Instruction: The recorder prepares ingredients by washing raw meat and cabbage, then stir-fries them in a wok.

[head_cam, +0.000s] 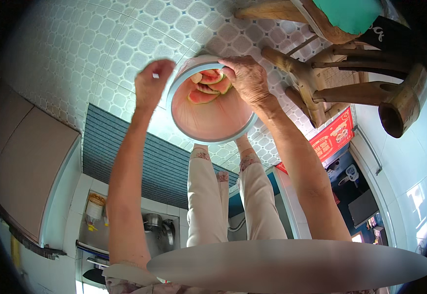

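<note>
A round trash bin (213,125) with a pale blue-grey rim is in front of my legs, and a pinkish translucent liner (213,117) lines its inside. Several pieces of watermelon rind (203,96) with red flesh lie in the bin. My right hand (248,79) grips the far right part of the rim, thumb on the inner side. Just left of the bin, apart from the rim, is my left hand (154,82) with its fingers curled. A small bright patch shows among those fingers; whether it is a held thing or a gap, I cannot tell.
Bamboo chairs (294,70) stand at the upper right. A dark ribbed mat (125,147) lies on the patterned tile floor (118,47). Brown cabinet doors (33,161) are at the left. Near the doorway lies a red printed mat (333,136). Metal pots (153,220) show at lower left.
</note>
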Demonstrator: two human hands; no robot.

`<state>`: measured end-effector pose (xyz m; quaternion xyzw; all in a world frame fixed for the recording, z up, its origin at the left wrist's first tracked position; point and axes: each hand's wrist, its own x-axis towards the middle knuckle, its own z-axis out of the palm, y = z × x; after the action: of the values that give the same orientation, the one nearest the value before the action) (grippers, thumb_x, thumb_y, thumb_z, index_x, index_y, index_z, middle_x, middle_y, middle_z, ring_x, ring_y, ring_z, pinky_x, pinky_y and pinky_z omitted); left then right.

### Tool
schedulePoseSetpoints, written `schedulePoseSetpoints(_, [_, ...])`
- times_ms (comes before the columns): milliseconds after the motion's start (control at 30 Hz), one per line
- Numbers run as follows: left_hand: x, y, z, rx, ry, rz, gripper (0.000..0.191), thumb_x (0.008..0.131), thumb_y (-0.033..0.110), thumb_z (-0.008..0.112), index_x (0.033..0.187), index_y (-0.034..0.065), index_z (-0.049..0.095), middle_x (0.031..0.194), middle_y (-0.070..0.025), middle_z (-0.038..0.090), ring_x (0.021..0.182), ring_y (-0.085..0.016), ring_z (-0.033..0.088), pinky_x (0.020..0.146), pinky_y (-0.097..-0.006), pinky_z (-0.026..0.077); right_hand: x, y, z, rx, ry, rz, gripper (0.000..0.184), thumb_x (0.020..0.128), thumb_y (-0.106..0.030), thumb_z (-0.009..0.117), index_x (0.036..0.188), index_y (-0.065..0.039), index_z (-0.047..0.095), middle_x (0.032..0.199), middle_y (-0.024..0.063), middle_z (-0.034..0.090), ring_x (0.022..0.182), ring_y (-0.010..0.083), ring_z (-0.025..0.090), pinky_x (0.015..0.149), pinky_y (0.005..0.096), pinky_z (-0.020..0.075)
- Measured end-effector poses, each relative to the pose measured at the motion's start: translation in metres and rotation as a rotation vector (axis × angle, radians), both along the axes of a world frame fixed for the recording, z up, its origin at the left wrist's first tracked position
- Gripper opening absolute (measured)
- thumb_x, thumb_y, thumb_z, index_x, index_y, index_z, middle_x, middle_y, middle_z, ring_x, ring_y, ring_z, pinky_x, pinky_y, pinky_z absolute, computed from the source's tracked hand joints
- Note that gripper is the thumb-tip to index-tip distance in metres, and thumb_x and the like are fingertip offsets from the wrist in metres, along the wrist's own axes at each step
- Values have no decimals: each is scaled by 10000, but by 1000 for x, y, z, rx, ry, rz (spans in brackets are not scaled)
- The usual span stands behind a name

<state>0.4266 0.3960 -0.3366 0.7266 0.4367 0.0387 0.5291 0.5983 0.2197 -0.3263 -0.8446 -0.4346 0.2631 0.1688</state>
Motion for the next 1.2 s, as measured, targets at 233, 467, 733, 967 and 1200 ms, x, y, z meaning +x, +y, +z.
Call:
schedulePoseSetpoints(233, [-52, -42, -11, -360, 10, 309, 285, 771, 84, 708, 1055, 70, 687, 893, -38, 676, 736, -84, 575, 691, -230, 478, 16, 9, 2, -11, 85, 13, 248, 758, -185, 716, 1005, -158, 708, 913, 101, 688, 815, 252, 656, 746, 330, 518])
schedulePoseSetpoints(467, [-56, -42, -16, -693, -99, 426, 400, 794, 171, 736, 1131, -13, 628, 1029, -72, 665, 918, -121, 604, 861, -252, 463, 36, 19, -1, -153, 450, 2, 287, 746, -252, 716, 1007, -135, 706, 899, 148, 678, 832, 272, 659, 770, 330, 505])
schedulePoseSetpoints(733, [-54, -51, -22, -735, -187, 512, 402, 790, 196, 747, 1110, -19, 633, 1012, -70, 665, 935, -124, 595, 853, -249, 462, 51, 18, -23, -321, 672, -19, 325, 803, -95, 693, 1107, 8, 643, 973, 86, 692, 859, 127, 641, 808, 249, 511])
schedulePoseSetpoints(967, [-54, -46, -35, -500, -32, 405, 302, 749, 238, 737, 981, 51, 686, 879, -68, 652, 744, -131, 554, 727, -262, 466, 35, 5, -22, -282, 946, -321, 368, 814, -126, 700, 1151, 0, 621, 1039, 77, 674, 945, 116, 614, 878, 247, 474])
schedulePoseSetpoints(1200, [-5, -45, -21, 240, 130, 177, 478, 785, 353, 690, 1154, 69, 585, 1127, -143, 546, 1004, -281, 517, 859, -386, 450, 11, -8, -33, 166, 971, -488, 447, 839, -192, 686, 1229, -16, 559, 1127, 63, 628, 1023, 119, 570, 896, 252, 450])
